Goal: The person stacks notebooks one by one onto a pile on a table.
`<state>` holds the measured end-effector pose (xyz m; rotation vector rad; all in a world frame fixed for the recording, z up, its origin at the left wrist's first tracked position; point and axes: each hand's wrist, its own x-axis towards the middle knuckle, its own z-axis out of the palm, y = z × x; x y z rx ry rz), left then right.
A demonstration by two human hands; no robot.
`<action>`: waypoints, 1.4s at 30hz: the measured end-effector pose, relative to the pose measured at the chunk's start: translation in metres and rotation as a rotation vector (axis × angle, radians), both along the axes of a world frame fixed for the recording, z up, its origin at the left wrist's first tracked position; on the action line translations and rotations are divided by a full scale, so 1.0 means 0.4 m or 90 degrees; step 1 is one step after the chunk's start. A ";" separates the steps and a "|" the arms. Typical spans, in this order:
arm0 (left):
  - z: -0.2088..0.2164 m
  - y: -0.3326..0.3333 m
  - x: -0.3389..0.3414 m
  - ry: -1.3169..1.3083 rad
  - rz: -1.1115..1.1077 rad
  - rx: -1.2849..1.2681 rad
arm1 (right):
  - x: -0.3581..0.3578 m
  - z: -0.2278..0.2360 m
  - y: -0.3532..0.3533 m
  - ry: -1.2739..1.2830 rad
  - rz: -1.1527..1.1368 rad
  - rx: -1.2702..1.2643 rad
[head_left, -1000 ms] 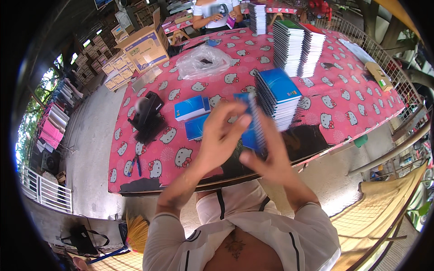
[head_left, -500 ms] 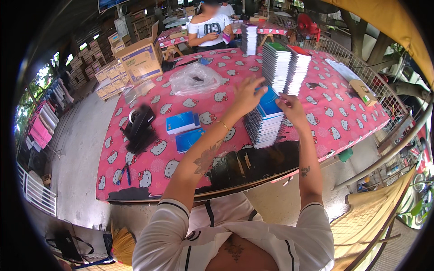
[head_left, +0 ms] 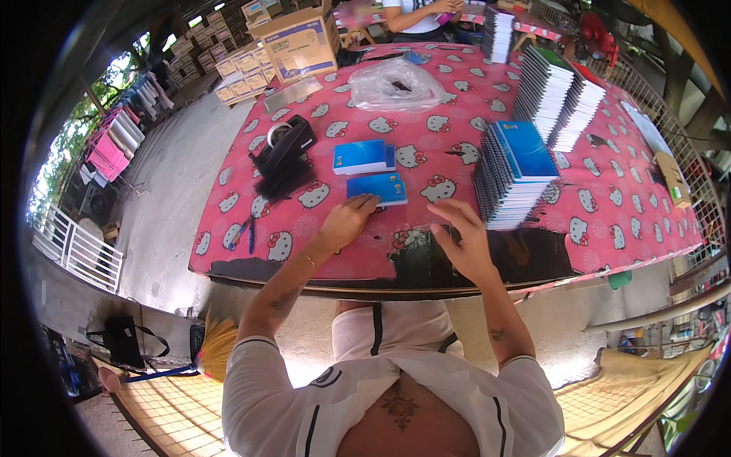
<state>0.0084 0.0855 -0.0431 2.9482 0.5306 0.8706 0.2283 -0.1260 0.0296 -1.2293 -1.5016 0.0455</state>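
Two small piles of blue spiral notebooks lie at the middle of the table: the farther pile [head_left: 360,156] and the nearer notebook [head_left: 378,188]. My left hand [head_left: 349,222] reaches to the nearer one, its stretched fingers resting on the near left corner. The underside of those fingers is hidden. My right hand [head_left: 464,238] hovers over the table's near edge, fingers apart and holding nothing. To its right rises a tall stack of spiral notebooks [head_left: 518,179] with a blue cover on top.
Behind stand taller notebook stacks, one green-topped [head_left: 544,91] and one red-topped [head_left: 579,114]. A black tape dispenser [head_left: 285,145], scissors [head_left: 244,233], clear plastic bag [head_left: 397,85] and cardboard box [head_left: 301,47] are on the left and back. A person [head_left: 417,17] stands beyond.
Both hands have left the tall blue-topped stack. My left hand has moved left and nearer, onto the nearer notebook; my right hand has come back toward the table edge. The view has shifted.
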 end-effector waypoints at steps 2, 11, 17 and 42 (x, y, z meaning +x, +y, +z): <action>0.068 -0.057 0.033 0.041 -0.035 -0.058 | -0.014 -0.025 0.035 0.010 -0.049 0.011; -0.020 0.255 -0.207 -0.055 0.348 0.039 | -0.062 -0.230 0.048 0.370 0.067 -0.196; -0.029 0.286 -0.231 -0.102 0.360 0.106 | -0.056 -0.228 0.058 0.412 0.168 -0.301; 0.049 -0.207 -0.063 -0.258 0.103 -0.213 | -0.043 -0.229 0.051 0.379 0.165 -0.287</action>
